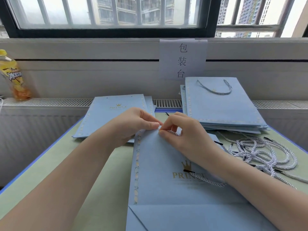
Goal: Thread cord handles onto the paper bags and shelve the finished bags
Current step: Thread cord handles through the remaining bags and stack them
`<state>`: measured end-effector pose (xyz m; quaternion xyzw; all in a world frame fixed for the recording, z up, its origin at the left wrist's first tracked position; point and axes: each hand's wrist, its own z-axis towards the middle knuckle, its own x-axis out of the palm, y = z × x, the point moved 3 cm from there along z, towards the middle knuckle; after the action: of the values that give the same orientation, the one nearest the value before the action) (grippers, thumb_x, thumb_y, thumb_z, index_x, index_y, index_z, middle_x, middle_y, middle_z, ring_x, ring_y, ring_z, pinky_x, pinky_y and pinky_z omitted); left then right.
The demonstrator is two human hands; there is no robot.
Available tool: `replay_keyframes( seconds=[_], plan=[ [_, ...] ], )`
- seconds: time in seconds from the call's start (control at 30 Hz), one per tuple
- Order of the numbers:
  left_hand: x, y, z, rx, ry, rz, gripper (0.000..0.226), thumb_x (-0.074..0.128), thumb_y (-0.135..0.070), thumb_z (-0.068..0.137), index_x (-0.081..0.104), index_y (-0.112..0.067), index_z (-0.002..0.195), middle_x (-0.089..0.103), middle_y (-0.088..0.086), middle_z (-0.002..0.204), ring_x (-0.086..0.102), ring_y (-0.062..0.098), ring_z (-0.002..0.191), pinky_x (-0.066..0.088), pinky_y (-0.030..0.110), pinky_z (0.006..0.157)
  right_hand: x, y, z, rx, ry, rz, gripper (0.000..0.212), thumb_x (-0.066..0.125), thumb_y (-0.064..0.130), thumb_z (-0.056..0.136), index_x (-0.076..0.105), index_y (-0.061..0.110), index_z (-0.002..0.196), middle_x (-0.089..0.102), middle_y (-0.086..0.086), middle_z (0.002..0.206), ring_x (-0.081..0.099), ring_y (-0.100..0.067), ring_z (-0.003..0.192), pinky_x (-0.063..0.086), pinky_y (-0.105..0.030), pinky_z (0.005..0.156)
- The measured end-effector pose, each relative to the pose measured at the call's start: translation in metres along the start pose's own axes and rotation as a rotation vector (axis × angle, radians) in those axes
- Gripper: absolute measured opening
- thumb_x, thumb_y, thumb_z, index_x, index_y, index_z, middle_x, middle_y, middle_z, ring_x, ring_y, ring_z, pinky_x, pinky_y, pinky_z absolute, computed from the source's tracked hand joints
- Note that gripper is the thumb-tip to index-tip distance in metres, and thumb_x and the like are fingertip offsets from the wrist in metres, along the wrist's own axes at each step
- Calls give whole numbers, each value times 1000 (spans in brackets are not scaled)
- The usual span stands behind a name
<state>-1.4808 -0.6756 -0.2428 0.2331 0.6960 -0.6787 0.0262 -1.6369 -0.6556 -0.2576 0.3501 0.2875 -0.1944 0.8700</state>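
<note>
From the head camera I see a flat blue paper bag [175,189] lying on the green worktop [66,172] right in front of me, its top edge away from me. My left hand [133,124] pinches that top edge, thumb and fingers closed on the paper. My right hand [180,130] pinches a twisted cord [208,180] at the same edge; the cord's free end trails across the bag's printed face. I judge the step to be threading the cord through a hole near the top, though the hole itself is hidden by my fingers. Next I'd need to draw the cord through and seat its tip. More loose cords [260,152] lie to the right, unthreaded bags [106,115] behind, and finished bags [220,104] stacked at the far right.
</note>
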Motion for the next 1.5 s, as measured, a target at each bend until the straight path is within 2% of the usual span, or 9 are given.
replay_keyframes(
  seconds=[0.13, 0.23, 0.43, 0.7, 0.8, 1.0, 1.13, 1.33, 1.5],
  plan=[
    [2, -2, 0, 10, -46, -19, 17, 57, -6, 92, 73, -6, 90, 72, 17, 91, 68, 24, 79, 55, 34, 78, 0, -2, 1, 103, 35, 25, 11, 67, 20, 84, 59, 28, 84, 51, 10, 93, 47, -7, 96, 33, -11, 83],
    [2, -3, -1, 25, -100, -57, 21, 53, -5, 93, 72, -10, 85, 68, 17, 85, 64, 25, 75, 54, 35, 75, -2, -6, 2, 220, 113, 39, 17, 64, 33, 84, 53, 31, 97, 57, 10, 105, 50, -9, 107, 38, -27, 94],
    [3, -6, -3, -21, -130, -140, 26, 46, -10, 97, 67, -10, 81, 67, 2, 70, 63, 10, 58, 49, 19, 50, -11, -9, 4, 293, 155, 130, 19, 67, 34, 84, 55, 29, 97, 59, 9, 100, 56, -9, 101, 43, -25, 86],
    [10, -4, -5, -69, 3, -24, 36, 41, -37, 99, 57, -11, 80, 62, 2, 66, 59, 10, 52, 45, 17, 48, -13, -5, 5, 212, 101, 211, 14, 69, 26, 83, 56, 30, 87, 58, 18, 72, 51, 2, 64, 41, -17, 62],
    [8, -2, -6, -105, 15, -101, 39, 47, -41, 96, 60, -9, 78, 67, 3, 64, 63, 13, 52, 48, 18, 48, -14, -4, 6, 149, 104, 181, 13, 68, 24, 84, 57, 30, 80, 59, 12, 78, 51, -2, 73, 40, -21, 70],
    [7, 4, -4, -105, 89, -167, 41, 59, -39, 84, 67, -1, 97, 71, 14, 86, 67, 25, 73, 52, 34, 75, -11, -3, 6, 111, 120, 183, 8, 66, 23, 87, 60, 27, 83, 63, 8, 85, 56, -5, 85, 43, -27, 86],
    [9, 3, -5, -89, 161, -162, 37, 70, -36, 73, 67, -2, 89, 70, 13, 81, 65, 23, 67, 51, 29, 66, -9, -3, 6, 101, 158, 195, 7, 64, 24, 88, 59, 26, 83, 62, 7, 83, 57, -8, 81, 43, -26, 86],
    [13, 5, -4, -83, 241, -249, 34, 62, -31, 78, 65, -1, 92, 69, 13, 84, 66, 23, 69, 55, 27, 64, -11, -4, 6, 74, 160, 192, 14, 65, 22, 88, 56, 31, 80, 62, 7, 81, 56, -7, 79, 44, -27, 85],
    [12, 2, -6, -86, 202, -234, 38, 65, -33, 75, 64, -1, 95, 69, 13, 82, 66, 22, 68, 54, 26, 63, -14, -3, 7, 62, 180, 191, 15, 62, 18, 90, 56, 30, 83, 61, 12, 83, 55, -1, 81, 40, -14, 82]
  ],
)
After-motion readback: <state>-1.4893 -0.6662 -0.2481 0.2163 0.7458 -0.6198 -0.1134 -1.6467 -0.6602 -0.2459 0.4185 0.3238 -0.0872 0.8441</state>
